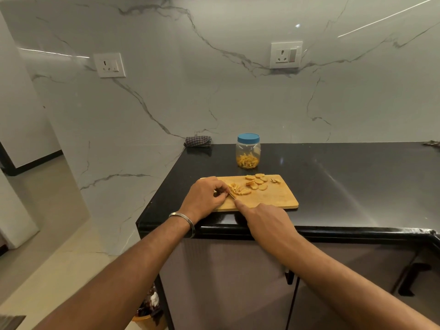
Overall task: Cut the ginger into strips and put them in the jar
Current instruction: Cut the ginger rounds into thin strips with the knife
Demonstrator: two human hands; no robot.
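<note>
A wooden cutting board point(273, 198) lies near the front edge of a black counter. On it are several round ginger slices point(257, 182) and a small pile of cut ginger strips point(238, 189). My left hand point(204, 196) has its fingers curled, pinching the ginger at the strip pile. My right hand point(264, 217) grips a knife, forefinger stretched along it; only a bit of the blade point(232, 196) shows beside the left fingers. Behind the board stands a clear jar point(247, 151) with a blue lid on, holding ginger strips.
A checked cloth point(198, 141) lies at the counter's back left corner against the marble wall. The counter point(345, 177) runs off to the right. A bin point(147, 315) with rubbish stands on the floor at the left of the cabinet.
</note>
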